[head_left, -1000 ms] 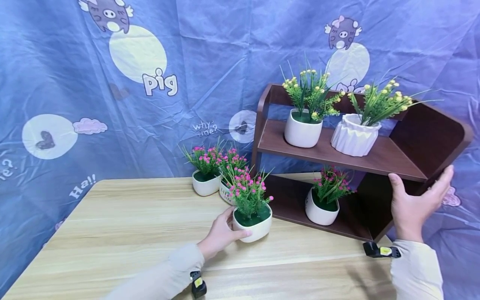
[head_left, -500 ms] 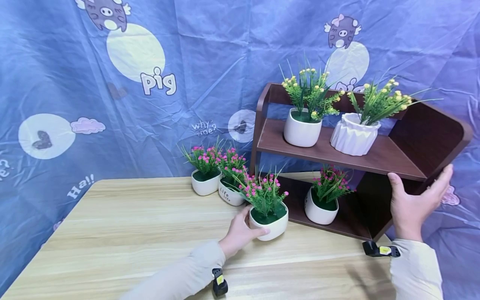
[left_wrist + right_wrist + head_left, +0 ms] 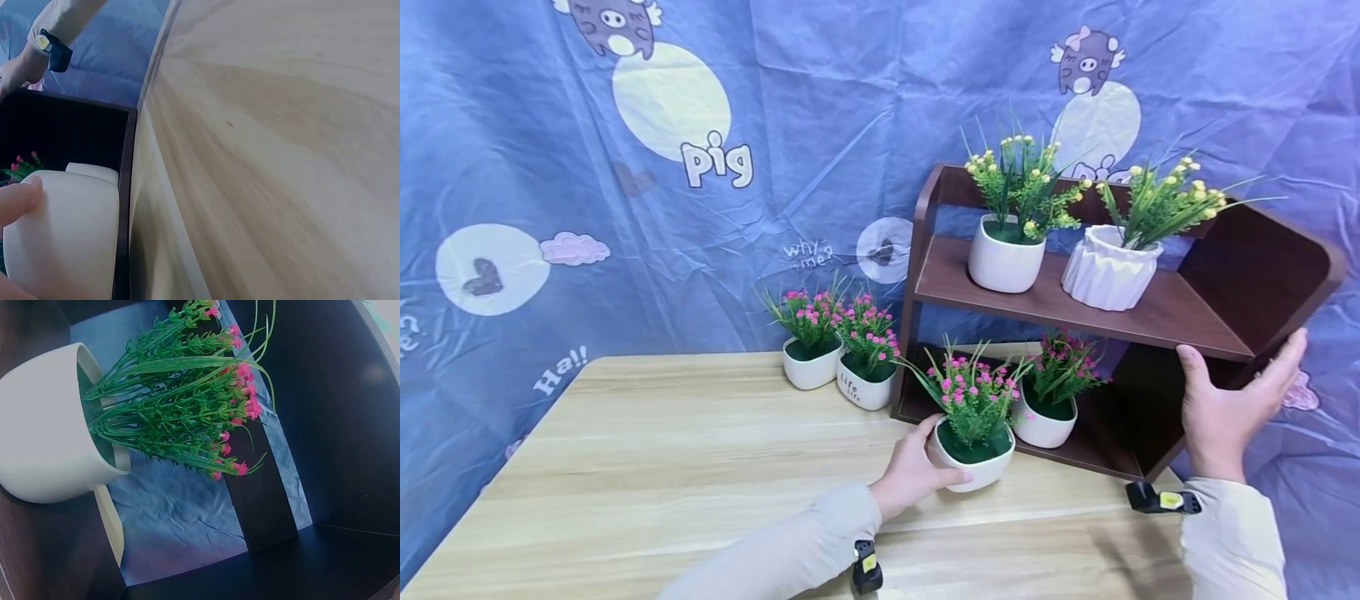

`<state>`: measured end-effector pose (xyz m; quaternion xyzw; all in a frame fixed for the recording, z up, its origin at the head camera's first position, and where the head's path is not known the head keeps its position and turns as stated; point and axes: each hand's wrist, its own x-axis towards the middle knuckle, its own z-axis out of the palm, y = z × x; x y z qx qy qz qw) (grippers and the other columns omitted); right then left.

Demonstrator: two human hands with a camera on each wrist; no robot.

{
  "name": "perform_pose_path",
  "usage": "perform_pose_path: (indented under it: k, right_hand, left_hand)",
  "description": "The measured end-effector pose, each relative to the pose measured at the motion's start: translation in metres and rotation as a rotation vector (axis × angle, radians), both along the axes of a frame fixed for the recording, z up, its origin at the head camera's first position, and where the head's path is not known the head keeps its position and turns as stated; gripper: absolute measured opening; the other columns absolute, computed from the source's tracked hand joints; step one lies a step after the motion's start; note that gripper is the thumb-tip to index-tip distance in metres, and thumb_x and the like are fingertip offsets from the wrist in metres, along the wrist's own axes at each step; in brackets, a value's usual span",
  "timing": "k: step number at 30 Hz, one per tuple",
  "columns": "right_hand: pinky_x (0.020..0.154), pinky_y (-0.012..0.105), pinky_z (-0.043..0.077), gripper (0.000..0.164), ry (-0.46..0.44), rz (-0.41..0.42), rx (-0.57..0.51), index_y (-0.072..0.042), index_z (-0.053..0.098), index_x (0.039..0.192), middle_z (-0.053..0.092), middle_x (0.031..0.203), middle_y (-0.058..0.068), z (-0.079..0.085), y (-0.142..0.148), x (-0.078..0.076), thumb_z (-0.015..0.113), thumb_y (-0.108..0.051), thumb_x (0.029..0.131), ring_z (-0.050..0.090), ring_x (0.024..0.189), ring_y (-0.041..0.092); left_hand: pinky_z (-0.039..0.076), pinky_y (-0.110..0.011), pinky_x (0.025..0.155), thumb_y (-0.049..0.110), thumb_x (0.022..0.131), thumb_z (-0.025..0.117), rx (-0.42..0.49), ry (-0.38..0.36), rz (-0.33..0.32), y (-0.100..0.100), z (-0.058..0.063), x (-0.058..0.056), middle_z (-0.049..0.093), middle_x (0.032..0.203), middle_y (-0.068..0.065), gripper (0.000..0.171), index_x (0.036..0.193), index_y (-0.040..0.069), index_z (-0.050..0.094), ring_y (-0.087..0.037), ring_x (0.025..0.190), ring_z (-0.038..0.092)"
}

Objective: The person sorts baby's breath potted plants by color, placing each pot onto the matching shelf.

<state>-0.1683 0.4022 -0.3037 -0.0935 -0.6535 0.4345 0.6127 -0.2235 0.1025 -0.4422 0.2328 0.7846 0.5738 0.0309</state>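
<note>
My left hand (image 3: 913, 475) grips a white pot (image 3: 981, 477) of pink flowers, thumb on its near side. It is in front of the brown shelf's (image 3: 1075, 321) lower board, and the left wrist view shows the thumb (image 3: 19, 199) against the pot's pale wall (image 3: 75, 231). My right hand (image 3: 1236, 408) holds the shelf's right side panel, thumb inside and fingers outside. On the lower board sits another pink-flowered pot (image 3: 1047, 425), partly covered by the held plant; the right wrist view shows a pink-flowered pot (image 3: 50, 425) inside the shelf. Two yellow-flowered pots (image 3: 1006, 265) (image 3: 1112, 275) stand on the upper board.
Two more pink-flowered pots (image 3: 811, 367) (image 3: 865, 385) stand side by side on the wooden table (image 3: 662, 467), left of the shelf. A blue printed cloth (image 3: 820, 125) hangs behind everything.
My left hand has carried the pink-flowered pot rightward, from beside the two table pots to the front of the lower board. The right hand has stayed on the shelf's side.
</note>
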Motion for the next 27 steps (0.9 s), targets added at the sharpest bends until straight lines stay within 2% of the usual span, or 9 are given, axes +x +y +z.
perform_pose_path:
  k: [3,6,14,19,27]
  right_hand:
    - [0.112,0.015,0.016,0.101,0.004,0.002,-0.002,-0.001,0.026,0.149,0.028,0.154,0.007,0.000,0.000,-0.001,0.084,-0.029,0.071,0.026,0.140,0.010]
    - [0.112,0.016,0.016,0.101,0.010,0.007,-0.002,-0.002,0.027,0.149,0.029,0.154,0.006,0.000,0.000,-0.001,0.084,-0.029,0.070,0.027,0.139,0.010]
    - [0.112,0.015,0.017,0.100,0.001,0.001,0.002,-0.001,0.026,0.149,0.029,0.154,0.006,-0.001,0.001,-0.002,0.084,-0.026,0.071,0.026,0.139,0.010]
    - [0.112,0.015,0.017,0.100,-0.001,0.001,0.002,-0.002,0.026,0.149,0.029,0.154,0.005,-0.002,0.001,-0.002,0.084,-0.025,0.071,0.027,0.139,0.009]
    - [0.112,0.014,0.016,0.101,0.006,0.007,-0.002,-0.001,0.025,0.149,0.028,0.154,0.006,-0.001,0.001,-0.001,0.085,-0.027,0.070,0.026,0.139,0.010]
  left_hand:
    - [0.044,-0.033,0.098,0.020,0.064,0.089,-0.004,0.029,-0.008,0.006,0.002,0.001,0.063,0.123,-0.007,0.081,0.134,0.007,0.051,-0.020,0.112,0.057]
    - [0.044,-0.032,0.098,0.021,0.064,0.089,-0.005,0.018,0.005,0.012,0.003,0.000,0.062,0.124,-0.007,0.081,0.135,0.008,0.051,-0.020,0.113,0.057]
    - [0.045,-0.033,0.099,0.020,0.064,0.090,0.003,0.022,0.050,0.029,0.004,-0.008,0.061,0.126,-0.008,0.083,0.136,0.005,0.050,-0.022,0.116,0.056]
    - [0.045,-0.034,0.099,0.019,0.062,0.090,0.030,0.036,0.145,0.038,0.006,-0.016,0.062,0.124,-0.010,0.083,0.134,0.002,0.051,-0.024,0.114,0.057]
    - [0.047,-0.037,0.095,0.017,0.061,0.089,0.058,0.045,0.325,0.053,0.006,-0.028,0.062,0.120,-0.010,0.079,0.131,0.006,0.053,-0.027,0.110,0.058]
